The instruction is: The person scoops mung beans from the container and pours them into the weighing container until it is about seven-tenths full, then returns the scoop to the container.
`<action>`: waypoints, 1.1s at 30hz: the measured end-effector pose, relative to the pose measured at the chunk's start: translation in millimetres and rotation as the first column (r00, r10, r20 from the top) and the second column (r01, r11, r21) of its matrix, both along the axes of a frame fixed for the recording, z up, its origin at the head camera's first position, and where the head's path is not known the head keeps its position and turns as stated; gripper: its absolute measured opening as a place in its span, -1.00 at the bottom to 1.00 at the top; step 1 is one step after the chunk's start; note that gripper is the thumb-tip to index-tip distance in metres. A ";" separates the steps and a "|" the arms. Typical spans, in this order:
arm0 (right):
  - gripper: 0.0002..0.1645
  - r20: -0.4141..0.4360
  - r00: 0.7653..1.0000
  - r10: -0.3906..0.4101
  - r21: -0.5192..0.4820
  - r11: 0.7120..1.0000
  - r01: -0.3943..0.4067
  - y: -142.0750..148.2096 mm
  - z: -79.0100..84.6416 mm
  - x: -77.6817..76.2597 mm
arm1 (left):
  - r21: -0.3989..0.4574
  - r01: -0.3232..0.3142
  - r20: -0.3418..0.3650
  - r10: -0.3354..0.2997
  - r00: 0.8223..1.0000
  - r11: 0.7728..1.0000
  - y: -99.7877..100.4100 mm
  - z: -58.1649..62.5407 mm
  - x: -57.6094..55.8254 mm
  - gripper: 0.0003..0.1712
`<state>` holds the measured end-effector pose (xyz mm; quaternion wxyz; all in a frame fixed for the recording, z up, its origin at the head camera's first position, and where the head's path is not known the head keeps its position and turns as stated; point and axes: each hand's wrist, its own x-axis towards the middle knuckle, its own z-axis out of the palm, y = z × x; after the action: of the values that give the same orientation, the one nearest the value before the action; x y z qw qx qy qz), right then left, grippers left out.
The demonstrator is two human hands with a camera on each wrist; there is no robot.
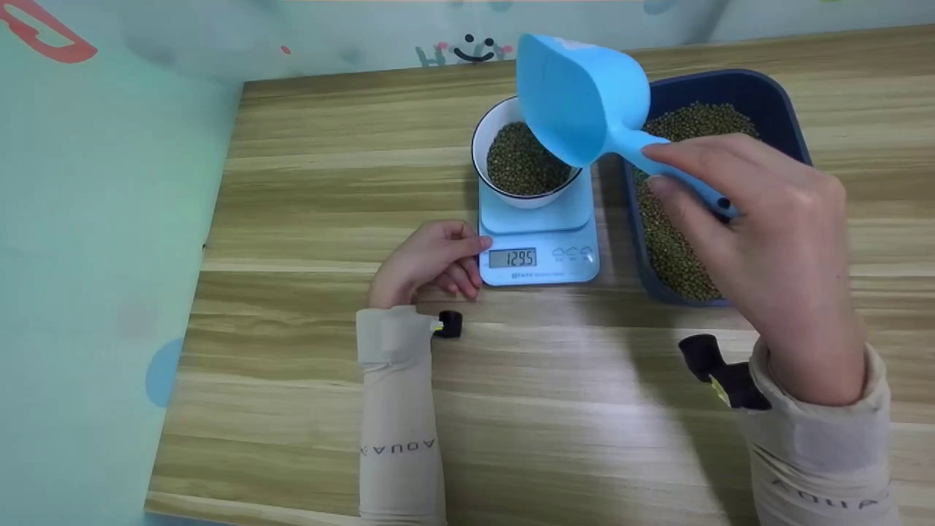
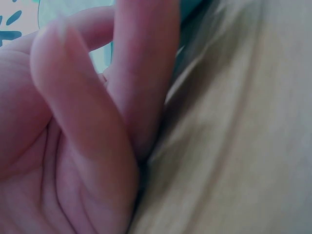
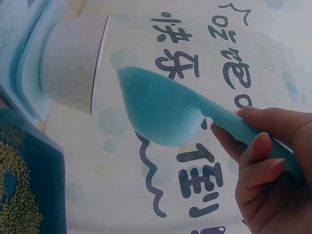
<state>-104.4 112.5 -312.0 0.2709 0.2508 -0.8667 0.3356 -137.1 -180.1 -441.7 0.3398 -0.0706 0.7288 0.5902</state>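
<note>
My right hand (image 1: 781,219) grips the handle of a blue scoop (image 1: 628,80), thumb and fingers around it. The scoop is tilted above a white bowl (image 1: 491,124) with a dark rim; no beans show on its visible inner wall. Small green-brown beans that look like mung beans (image 1: 522,164) partly fill the bowl. Under the bowl is a light-blue kitchen scale (image 1: 540,267), its display reading 129.5. Beside the scale's left edge lies my left hand (image 1: 438,259), thumb touching the edge, other fingers loosely bent. In the right wrist view the scoop (image 3: 161,109) appears side-on.
A dark-blue bin (image 1: 778,95) with more of the beans stands right of the scale, partly hidden by my right hand. The wooden table (image 1: 307,219) meets a pale printed wall covering (image 1: 365,36) at the back and left.
</note>
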 end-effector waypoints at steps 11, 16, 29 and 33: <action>-0.86 -0.016 0.991 -0.135 -0.191 0.973 0.129 3.0 -4.6 -3.9 | -0.003 0.002 -0.008 -0.002 1.000 1.000 0.4 -1.1 -1.0 -0.58; -0.75 0.000 0.987 -0.162 -0.220 0.963 0.158 3.4 -2.5 -2.8 | -0.003 -0.001 -0.014 0.001 1.000 1.000 -0.9 -1.5 -0.7 -0.59; -0.67 -0.013 0.986 -0.166 -0.166 0.973 0.161 5.6 -4.7 -6.7 | -0.006 -0.004 0.003 0.004 1.000 1.000 -1.6 -1.4 -1.5 -0.57; -0.63 -0.013 0.982 -0.187 -0.175 0.968 0.182 7.6 -6.5 -6.3 | -0.011 0.001 -0.003 -0.001 1.000 1.000 -1.4 -1.3 -2.1 -0.58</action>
<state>-110.7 120.1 -318.5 0.3345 0.1495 -0.8498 0.3790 -139.3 -181.5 -443.0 0.3385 -0.0712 0.7325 0.5863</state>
